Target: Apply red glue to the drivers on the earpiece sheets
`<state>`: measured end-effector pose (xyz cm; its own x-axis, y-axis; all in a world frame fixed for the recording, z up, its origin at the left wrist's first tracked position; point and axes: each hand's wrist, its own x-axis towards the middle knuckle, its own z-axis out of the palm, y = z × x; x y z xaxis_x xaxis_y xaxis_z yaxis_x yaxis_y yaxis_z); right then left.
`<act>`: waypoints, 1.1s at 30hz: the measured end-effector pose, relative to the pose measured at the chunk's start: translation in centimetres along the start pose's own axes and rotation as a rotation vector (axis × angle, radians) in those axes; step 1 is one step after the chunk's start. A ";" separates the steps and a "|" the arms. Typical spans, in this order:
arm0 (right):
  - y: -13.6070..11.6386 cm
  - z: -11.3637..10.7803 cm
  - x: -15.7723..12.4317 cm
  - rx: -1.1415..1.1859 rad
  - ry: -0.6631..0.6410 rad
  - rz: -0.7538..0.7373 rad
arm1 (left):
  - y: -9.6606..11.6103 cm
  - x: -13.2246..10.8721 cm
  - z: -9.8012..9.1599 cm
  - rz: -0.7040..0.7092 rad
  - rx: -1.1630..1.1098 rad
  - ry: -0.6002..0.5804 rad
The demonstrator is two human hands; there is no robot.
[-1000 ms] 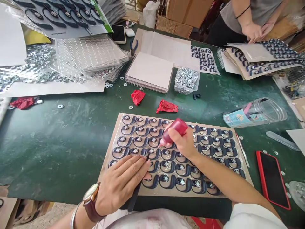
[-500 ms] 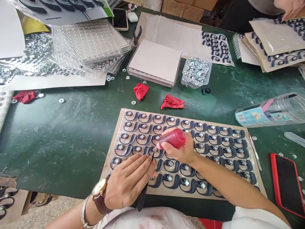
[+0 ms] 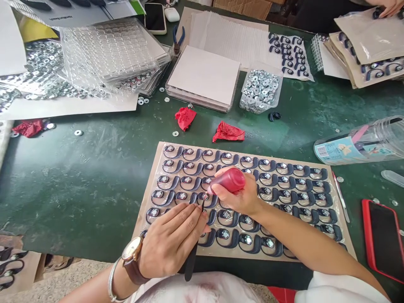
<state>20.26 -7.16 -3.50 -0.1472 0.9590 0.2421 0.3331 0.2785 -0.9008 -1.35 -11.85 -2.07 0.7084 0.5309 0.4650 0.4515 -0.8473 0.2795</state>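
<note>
My right hand (image 3: 244, 195) is wrapped round a small red squeeze bottle (image 3: 232, 180), tilted with its nozzle pointing down and left. The nozzle is close above one dark curved piece (image 3: 206, 201) in a card of such pieces; whether it touches cannot be seen. Under my left hand (image 3: 176, 240) lie black tweezers (image 3: 190, 265), gripped beneath the fingers, with the thin tip beside the same piece. The brown card (image 3: 148, 185) carries rows of these hook-shaped pieces, each with a shiny round part, under clear plastic film. My left hand covers part of its lower left.
Beyond the card lie two red cloth scraps (image 3: 228, 131) and a clear tub (image 3: 261, 90) of metal washers. A stack of white cards (image 3: 203, 78) stands behind. A clear jar (image 3: 360, 143) and red-cased phone (image 3: 383, 240) sit right. Another person's hand (image 3: 389, 6) is at top right.
Both hands stay almost in place over the same piece. The tweezers' back end has swung slightly right. The view has shifted a little, and the other person's hand has moved.
</note>
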 end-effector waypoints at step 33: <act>-0.4 -0.8 0.1 -0.036 -0.010 0.124 | -1.1 1.1 -0.8 -0.119 -0.149 0.013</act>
<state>20.80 -7.10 -2.81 -0.1122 0.9857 0.1256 0.3825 0.1595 -0.9101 -1.52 -10.36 -1.23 0.6471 0.6281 0.4321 0.4454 -0.7715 0.4544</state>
